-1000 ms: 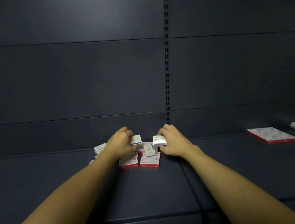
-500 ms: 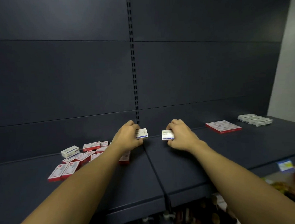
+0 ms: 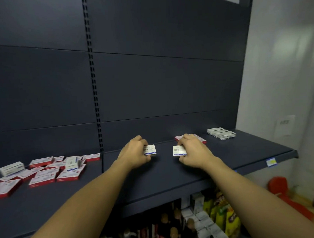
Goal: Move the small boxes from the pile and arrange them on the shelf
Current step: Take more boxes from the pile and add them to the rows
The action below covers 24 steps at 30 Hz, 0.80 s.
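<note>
I hold one small white box point(image 3: 150, 150) in my left hand point(image 3: 134, 153) and another box point(image 3: 179, 150) in my right hand point(image 3: 193, 151), and I think next I must set them by the white row point(image 3: 221, 133) near the shelf's point(image 3: 253, 150) right edge.

Overall light: dim, indoor; the dark shelf point(image 3: 226, 157) and its back panel swallow most of it.
Brightest area: the pale wall point(image 3: 280, 77) at the right of the frame, with a soft bright patch in its upper part.
Forearms: evenly lit from above and in front, no hard highlights.
Shadows: soft, under the left hand point(image 3: 134, 152) and right hand point(image 3: 193, 151); deep shade below the shelf edge at bottom centre.
Blur: the pile of boxes point(image 3: 45, 170) at left is smeared; print unreadable.
Sharpest: centre of the frame.
Distortion: wide-angle bending, panel lines tilt and the upright leans toward the edges.
Glare: none strong.
</note>
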### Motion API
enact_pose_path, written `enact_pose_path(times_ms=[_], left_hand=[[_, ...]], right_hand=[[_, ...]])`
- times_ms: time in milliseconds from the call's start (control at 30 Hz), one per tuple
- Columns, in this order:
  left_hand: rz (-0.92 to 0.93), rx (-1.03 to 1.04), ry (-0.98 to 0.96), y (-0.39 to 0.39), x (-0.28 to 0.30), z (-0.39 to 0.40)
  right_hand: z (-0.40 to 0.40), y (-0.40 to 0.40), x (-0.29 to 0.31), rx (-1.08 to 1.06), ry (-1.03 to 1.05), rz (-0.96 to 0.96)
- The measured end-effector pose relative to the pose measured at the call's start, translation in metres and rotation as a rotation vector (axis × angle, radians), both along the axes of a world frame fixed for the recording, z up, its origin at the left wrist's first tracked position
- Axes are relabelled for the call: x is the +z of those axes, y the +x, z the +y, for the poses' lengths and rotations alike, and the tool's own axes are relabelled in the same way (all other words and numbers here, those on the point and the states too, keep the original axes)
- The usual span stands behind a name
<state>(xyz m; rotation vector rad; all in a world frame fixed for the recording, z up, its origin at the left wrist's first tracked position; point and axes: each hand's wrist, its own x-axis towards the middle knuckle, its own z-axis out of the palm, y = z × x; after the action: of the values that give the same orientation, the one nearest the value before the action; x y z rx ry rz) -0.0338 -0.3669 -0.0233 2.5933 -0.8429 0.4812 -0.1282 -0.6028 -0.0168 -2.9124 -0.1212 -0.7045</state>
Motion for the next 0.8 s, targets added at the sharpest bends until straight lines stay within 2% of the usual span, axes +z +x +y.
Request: enact_pose_path(times_ms=[400, 800], left_hand=[[0.014, -0.029, -0.002, -0.034, -0.006, -0.120], [0.016, -0.108, -0.056, 0.001, -0.008, -0.232]], right_hand=[[-0.112, -0.044, -0.015, -0.119, -0.036, -0.008], [-0.204, -0.018, -0.018, -0.164, 0.035, -0.038]])
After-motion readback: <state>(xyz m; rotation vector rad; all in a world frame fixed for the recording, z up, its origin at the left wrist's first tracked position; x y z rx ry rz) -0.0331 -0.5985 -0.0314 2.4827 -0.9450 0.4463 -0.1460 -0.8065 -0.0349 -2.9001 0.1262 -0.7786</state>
